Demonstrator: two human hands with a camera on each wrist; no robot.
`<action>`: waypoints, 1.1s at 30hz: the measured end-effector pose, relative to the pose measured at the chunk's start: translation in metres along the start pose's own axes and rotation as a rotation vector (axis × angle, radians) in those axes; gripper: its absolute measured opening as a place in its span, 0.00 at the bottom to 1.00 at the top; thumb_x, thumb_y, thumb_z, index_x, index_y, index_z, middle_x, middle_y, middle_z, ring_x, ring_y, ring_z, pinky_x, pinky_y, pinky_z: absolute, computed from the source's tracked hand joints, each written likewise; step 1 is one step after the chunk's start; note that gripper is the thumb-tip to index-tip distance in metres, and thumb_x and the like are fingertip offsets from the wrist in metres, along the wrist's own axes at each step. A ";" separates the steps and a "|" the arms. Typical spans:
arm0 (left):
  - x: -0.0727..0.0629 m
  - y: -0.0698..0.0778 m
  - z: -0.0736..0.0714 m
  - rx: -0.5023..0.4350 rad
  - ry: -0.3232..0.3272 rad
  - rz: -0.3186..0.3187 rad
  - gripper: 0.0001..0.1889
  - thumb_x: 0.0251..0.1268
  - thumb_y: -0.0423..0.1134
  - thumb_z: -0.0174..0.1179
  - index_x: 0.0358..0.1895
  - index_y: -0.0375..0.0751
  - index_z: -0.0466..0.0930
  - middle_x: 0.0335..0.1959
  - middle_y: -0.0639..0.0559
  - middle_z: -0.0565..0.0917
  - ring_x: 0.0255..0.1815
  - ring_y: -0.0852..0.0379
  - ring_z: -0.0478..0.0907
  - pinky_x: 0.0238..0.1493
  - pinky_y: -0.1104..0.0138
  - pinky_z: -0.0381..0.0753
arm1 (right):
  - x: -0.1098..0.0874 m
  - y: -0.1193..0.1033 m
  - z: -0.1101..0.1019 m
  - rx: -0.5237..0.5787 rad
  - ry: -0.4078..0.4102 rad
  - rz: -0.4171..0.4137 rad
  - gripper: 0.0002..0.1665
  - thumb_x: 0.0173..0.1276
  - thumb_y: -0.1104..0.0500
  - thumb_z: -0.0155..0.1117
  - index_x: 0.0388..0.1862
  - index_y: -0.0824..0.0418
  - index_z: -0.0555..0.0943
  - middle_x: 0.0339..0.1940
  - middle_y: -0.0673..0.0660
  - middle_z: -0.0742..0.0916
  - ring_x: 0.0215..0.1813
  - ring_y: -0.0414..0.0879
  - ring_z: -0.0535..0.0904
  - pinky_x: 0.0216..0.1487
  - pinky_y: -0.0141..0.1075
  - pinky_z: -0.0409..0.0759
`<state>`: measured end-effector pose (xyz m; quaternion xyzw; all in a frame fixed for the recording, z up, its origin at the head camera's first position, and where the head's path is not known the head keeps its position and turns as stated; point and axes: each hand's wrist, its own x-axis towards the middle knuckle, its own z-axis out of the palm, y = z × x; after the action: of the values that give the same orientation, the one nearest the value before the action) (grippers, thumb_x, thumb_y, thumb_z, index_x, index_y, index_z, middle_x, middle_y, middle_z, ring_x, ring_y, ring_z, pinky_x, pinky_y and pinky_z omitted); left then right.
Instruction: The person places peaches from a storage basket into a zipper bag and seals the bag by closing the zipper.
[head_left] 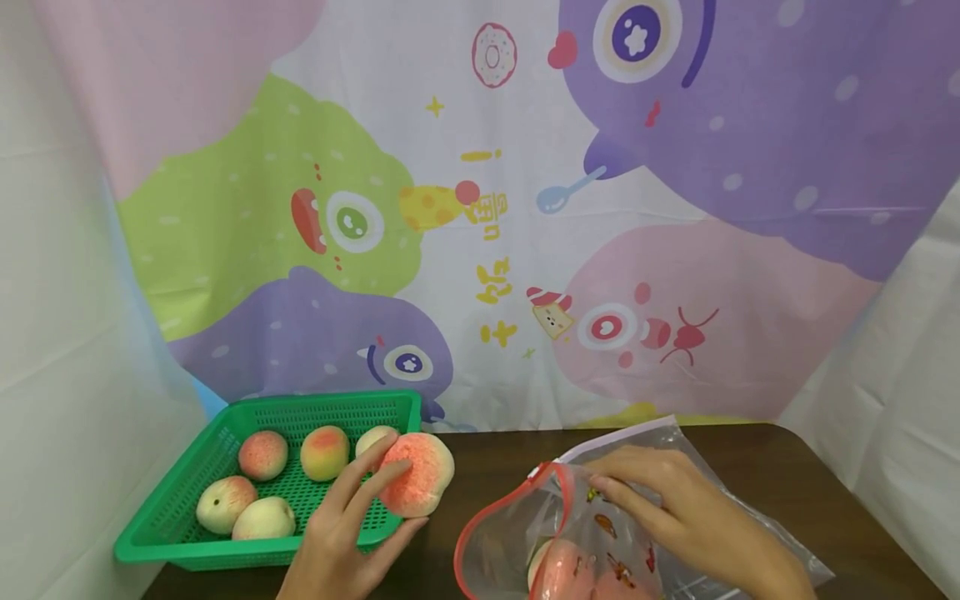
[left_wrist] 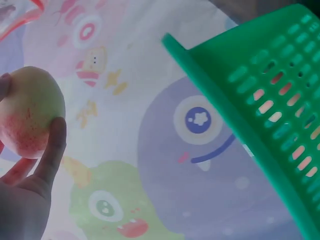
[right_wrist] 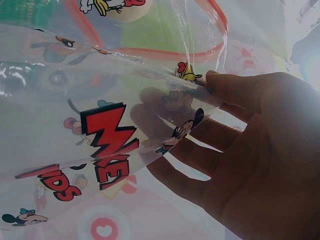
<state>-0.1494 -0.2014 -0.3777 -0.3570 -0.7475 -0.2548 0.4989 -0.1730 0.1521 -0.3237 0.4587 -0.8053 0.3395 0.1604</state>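
My left hand [head_left: 352,525] grips a pink and cream peach [head_left: 417,475] between fingers and thumb, beside the right end of a green basket [head_left: 300,546]. In the left wrist view the same peach [left_wrist: 32,112] shows its pale side. My right hand [head_left: 675,508] pinches the side of a clear zip bag [head_left: 517,533] with a red-edged mouth. That mouth gapes toward the left, and peaches [head_left: 566,571] lie inside the bag. The right wrist view shows the thumb on one face of the printed plastic [right_wrist: 100,150] and fingers behind it.
Several peaches [head_left: 262,455] sit in the green basket on the left of the dark brown table [head_left: 472,458]. A second clear bag [head_left: 772,525] with a pale strip lies under my right hand. A cartoon-printed cloth [head_left: 517,375] hangs behind, with white cloth walls at both sides.
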 end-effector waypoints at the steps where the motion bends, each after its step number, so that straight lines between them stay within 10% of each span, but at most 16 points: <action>1: 0.001 0.001 0.000 -0.003 -0.001 0.008 0.26 0.69 0.52 0.62 0.53 0.29 0.80 0.61 0.32 0.76 0.63 0.46 0.75 0.63 0.76 0.70 | 0.000 0.000 0.000 0.005 0.001 -0.004 0.17 0.74 0.64 0.59 0.51 0.43 0.84 0.45 0.36 0.87 0.45 0.34 0.83 0.47 0.26 0.79; 33: 0.015 0.049 -0.001 -0.043 -0.181 0.068 0.24 0.69 0.53 0.62 0.59 0.40 0.80 0.64 0.38 0.75 0.57 0.46 0.77 0.52 0.69 0.79 | -0.001 0.000 0.000 0.029 0.012 0.017 0.17 0.76 0.63 0.58 0.53 0.43 0.84 0.46 0.38 0.87 0.46 0.36 0.84 0.45 0.31 0.82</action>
<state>-0.1139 -0.1676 -0.3626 -0.4144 -0.7711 -0.2205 0.4301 -0.1727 0.1527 -0.3240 0.4521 -0.8031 0.3554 0.1559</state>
